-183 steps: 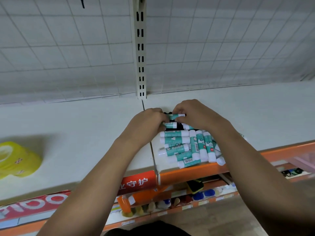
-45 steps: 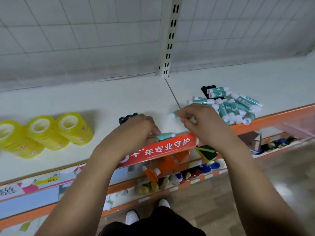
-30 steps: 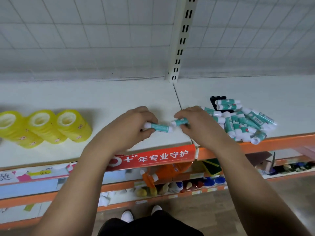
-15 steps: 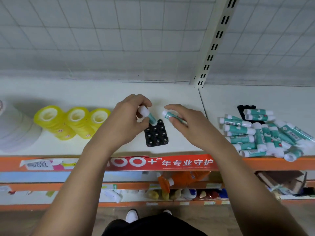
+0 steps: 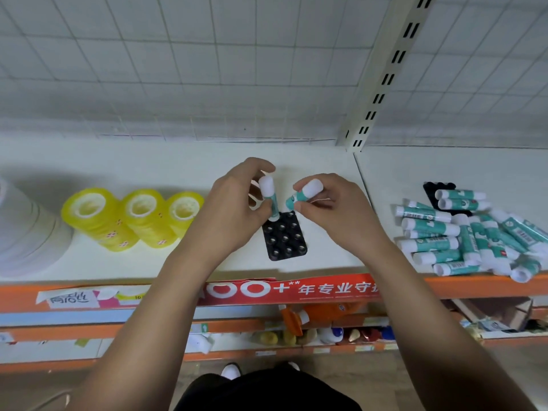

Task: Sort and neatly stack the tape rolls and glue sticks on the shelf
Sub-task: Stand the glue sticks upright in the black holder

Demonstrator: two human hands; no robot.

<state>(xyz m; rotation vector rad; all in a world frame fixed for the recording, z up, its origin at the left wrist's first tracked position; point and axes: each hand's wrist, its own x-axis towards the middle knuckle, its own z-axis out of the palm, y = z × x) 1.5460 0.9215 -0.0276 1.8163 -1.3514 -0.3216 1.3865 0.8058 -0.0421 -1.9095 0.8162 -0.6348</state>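
Our left hand (image 5: 234, 215) pinches an upright glue stick (image 5: 271, 200) at the far corner of the black socket tray (image 5: 286, 238) while our right hand (image 5: 335, 215) grips a second glue stick (image 5: 302, 194) tilted just beside it, so we risk knocking them together and missing a socket.

This is a shop, a stationery aisle by the look of it. A white metal shelf (image 5: 118, 262) hangs on a slotted upright (image 5: 382, 75) before a wire grid back (image 5: 178, 69). Its orange front rail (image 5: 474, 284) carries a handwritten label (image 5: 68, 299) and a red printed strip (image 5: 296, 289). Many identical glue sticks (image 5: 462, 232) and yellow tape rolls (image 5: 133, 221) lie as stock, with bottles (image 5: 320, 315) on the shelf below.
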